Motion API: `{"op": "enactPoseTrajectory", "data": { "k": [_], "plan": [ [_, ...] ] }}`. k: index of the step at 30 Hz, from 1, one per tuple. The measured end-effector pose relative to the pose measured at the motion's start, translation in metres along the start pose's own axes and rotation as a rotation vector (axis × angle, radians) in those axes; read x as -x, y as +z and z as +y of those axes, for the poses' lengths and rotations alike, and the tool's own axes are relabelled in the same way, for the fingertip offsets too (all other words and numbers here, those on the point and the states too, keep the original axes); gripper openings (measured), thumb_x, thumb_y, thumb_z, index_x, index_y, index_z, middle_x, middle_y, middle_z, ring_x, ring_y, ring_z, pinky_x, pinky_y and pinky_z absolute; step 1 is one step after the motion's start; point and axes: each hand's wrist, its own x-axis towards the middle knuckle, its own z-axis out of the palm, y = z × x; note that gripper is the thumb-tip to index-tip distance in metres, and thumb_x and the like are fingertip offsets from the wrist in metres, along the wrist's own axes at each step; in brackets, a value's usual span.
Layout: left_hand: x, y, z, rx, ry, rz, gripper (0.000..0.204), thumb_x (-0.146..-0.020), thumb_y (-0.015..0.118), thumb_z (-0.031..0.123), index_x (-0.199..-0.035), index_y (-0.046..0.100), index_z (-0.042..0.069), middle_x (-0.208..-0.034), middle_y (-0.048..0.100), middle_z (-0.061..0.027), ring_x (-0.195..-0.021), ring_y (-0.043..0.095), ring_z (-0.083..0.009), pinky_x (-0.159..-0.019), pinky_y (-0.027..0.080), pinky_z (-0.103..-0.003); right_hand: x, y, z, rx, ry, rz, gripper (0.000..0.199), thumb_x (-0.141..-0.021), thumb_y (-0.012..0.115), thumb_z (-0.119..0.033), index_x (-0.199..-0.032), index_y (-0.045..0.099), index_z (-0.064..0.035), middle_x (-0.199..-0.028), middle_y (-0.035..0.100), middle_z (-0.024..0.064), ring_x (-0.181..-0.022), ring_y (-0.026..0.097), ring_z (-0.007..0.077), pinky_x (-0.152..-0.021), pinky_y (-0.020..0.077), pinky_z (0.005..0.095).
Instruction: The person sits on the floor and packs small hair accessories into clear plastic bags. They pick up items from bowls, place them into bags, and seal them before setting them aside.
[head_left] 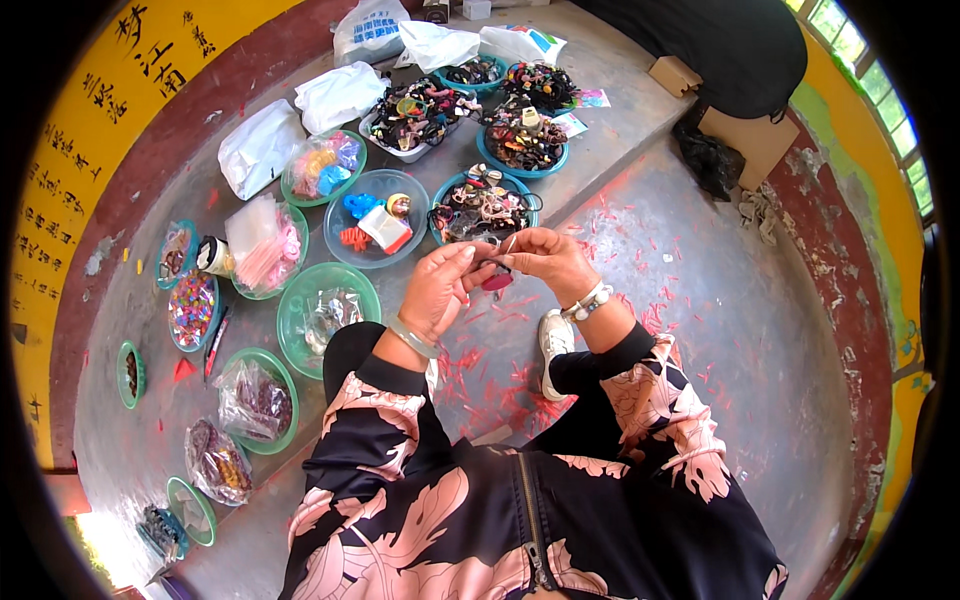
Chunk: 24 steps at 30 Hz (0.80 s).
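Note:
My left hand and my right hand meet in front of me, fingers pinched together. Between them is what looks like a dark hair tie, with a round magenta piece hanging below the fingertips. The thin band is mostly hidden by my fingers. Just beyond my hands stands a blue bowl heaped with dark hair ties and small charms. To its left, a clear blue bowl holds a white packet and a blue and a red piece.
More bowls of hair ties, such as a blue one, stand farther off beside white plastic bags. A green bowl with bagged pieces is near my left forearm. Red scraps litter the lower floor; a ledge edge runs beside it.

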Motion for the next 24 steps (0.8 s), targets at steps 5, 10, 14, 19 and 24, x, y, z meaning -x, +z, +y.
{"op": "enactPoseTrajectory", "data": {
  "k": [5,10,14,19,24],
  "plan": [
    [0.005,0.005,0.003,0.009,-0.044,-0.004,0.020,-0.089,0.048,0.007,-0.102,0.056,-0.006,-0.101,0.059,-0.0138,-0.094,0.058,-0.0190,-0.086,0.048,-0.030,0.000,0.008,0.000,-0.005,-0.016,0.050,0.012,-0.076,0.065,-0.003,-0.087,0.063,0.0029,-0.082,0.064,0.0053,-0.074,0.058,0.0103,-0.069,0.0469,0.0222],
    [0.004,0.006,0.001,-0.068,-0.029,0.028,0.019,-0.087,0.052,0.006,-0.100,0.058,-0.006,-0.098,0.060,-0.0118,-0.088,0.060,-0.0165,-0.081,0.050,-0.028,-0.001,0.010,0.000,0.027,-0.043,0.069,0.010,-0.076,0.065,-0.003,-0.084,0.064,0.0032,-0.080,0.064,0.0057,-0.074,0.058,0.0103,-0.069,0.0470,0.0223],
    [0.003,0.005,0.001,-0.148,-0.008,0.076,0.018,-0.086,0.054,0.007,-0.099,0.059,-0.005,-0.095,0.062,-0.0116,-0.084,0.061,-0.0162,-0.076,0.052,-0.027,0.001,0.012,-0.002,0.035,-0.112,0.045,0.013,-0.077,0.065,-0.003,-0.087,0.064,0.0042,-0.081,0.064,0.0054,-0.074,0.058,0.0099,-0.069,0.0470,0.0222],
    [0.003,0.003,0.003,-0.156,-0.018,0.072,0.018,-0.086,0.054,0.008,-0.098,0.059,-0.005,-0.093,0.063,-0.0123,-0.082,0.062,-0.0179,-0.073,0.053,-0.027,0.003,0.014,-0.006,0.102,-0.092,0.043,0.015,-0.078,0.062,-0.002,-0.092,0.064,0.0037,-0.083,0.064,0.0051,-0.075,0.058,0.0096,-0.069,0.0472,0.0216],
    [0.006,0.005,0.012,-0.077,-0.126,0.039,0.020,-0.087,0.052,0.008,-0.100,0.058,-0.006,-0.094,0.062,-0.0139,-0.085,0.063,-0.0211,-0.072,0.054,-0.027,0.004,0.014,-0.006,0.060,-0.109,0.028,0.016,-0.080,0.060,0.000,-0.094,0.065,0.0012,-0.086,0.063,0.0041,-0.076,0.057,0.0085,-0.068,0.0467,0.0209]
  ]
}}
